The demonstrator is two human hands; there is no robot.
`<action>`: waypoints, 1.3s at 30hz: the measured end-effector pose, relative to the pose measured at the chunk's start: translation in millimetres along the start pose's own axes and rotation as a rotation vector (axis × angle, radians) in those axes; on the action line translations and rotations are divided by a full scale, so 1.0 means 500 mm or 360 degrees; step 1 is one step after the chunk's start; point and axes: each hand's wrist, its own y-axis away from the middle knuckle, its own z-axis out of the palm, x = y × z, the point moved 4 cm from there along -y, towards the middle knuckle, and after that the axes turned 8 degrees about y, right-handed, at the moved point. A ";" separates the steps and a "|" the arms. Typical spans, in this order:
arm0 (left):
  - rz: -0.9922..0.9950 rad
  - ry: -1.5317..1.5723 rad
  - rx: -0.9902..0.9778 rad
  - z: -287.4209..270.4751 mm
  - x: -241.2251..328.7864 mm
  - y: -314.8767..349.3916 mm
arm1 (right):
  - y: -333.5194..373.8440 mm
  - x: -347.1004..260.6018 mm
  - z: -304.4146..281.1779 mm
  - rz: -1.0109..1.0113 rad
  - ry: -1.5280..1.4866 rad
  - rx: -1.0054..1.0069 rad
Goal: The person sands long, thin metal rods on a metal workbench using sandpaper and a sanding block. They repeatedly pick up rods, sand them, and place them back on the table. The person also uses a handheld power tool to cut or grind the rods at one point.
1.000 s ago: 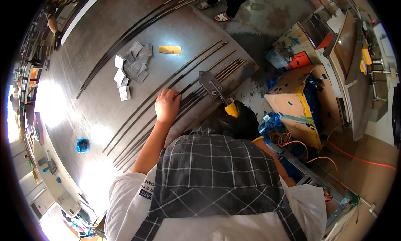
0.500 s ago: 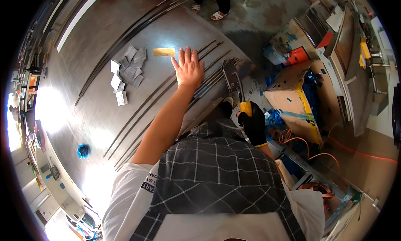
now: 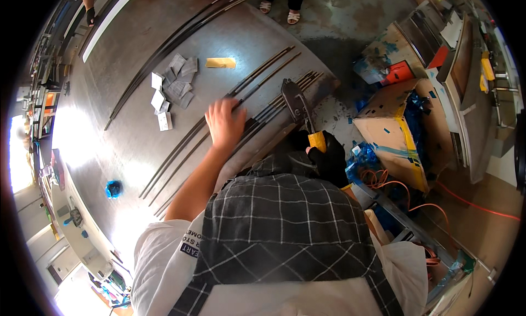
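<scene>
Left hand [image 3: 224, 124], thumb apart, blurs over dark rods [image 3: 238, 87] on the table [image 3: 126, 146], any hold unclear to me; gloved right hand [image 3: 330, 158] clasps a yellow-handled tool [image 3: 297, 103]; step probably rod-arranging, next needing a careful pinch.

On the table [image 3: 126, 146], one yellow strip [image 3: 221, 63] and one blue wad [image 3: 113, 189] are lying, rods [image 3: 259, 72] overlapping past counting; one yellow-handled tool [image 3: 296, 102] and two sandals [image 3: 293, 17] are showing.

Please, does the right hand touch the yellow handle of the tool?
Touching: the head view shows the black-gloved right hand closed around the yellow handle.
</scene>
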 end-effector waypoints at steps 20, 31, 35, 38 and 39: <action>-0.0344 0.0050 -0.0025 0.002 -0.037 0.077 | 0.012 -0.019 0.019 0.0004 0.0042 -0.0049; -0.0304 0.0053 0.0020 0.000 -0.029 0.084 | -0.004 -0.033 0.035 -0.0269 0.0346 -0.0441; -0.0288 0.0045 0.0054 0.003 -0.036 0.090 | -0.008 -0.059 0.048 -0.0318 0.0572 -0.0423; -0.0265 0.0048 0.0068 0.001 -0.031 0.088 | -0.008 -0.056 0.045 -0.0373 0.0556 -0.0403; -0.0258 0.0048 0.0070 -0.001 -0.029 0.088 | -0.005 -0.057 0.045 -0.0377 0.0550 -0.0396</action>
